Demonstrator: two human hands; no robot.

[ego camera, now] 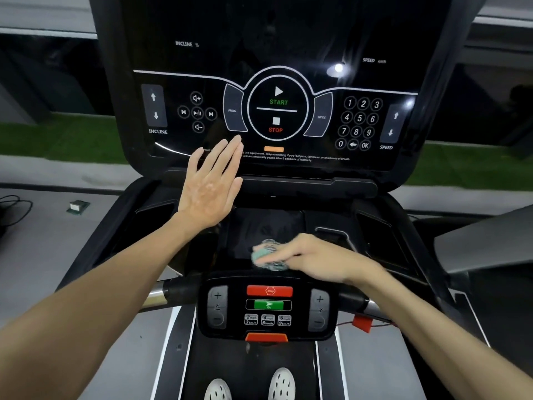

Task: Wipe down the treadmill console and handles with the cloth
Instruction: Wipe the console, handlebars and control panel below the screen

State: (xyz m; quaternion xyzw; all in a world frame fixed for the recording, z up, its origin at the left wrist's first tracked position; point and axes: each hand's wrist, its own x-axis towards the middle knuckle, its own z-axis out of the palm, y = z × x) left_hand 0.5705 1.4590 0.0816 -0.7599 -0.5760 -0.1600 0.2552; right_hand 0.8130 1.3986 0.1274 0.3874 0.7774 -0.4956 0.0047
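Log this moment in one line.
right hand: grips cloth on console tray | left hand: open, over display lower edge

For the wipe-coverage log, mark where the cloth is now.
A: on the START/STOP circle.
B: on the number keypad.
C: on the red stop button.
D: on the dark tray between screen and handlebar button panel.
D: the right hand holds the cloth down on the dark tray, below the screen and above the handlebar button panel.

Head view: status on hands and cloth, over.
Left hand open, fingers straight, at the console screen's lower edge. Right hand grips the bunched cloth on the tray below the screen. Red stop button close beneath the cloth.
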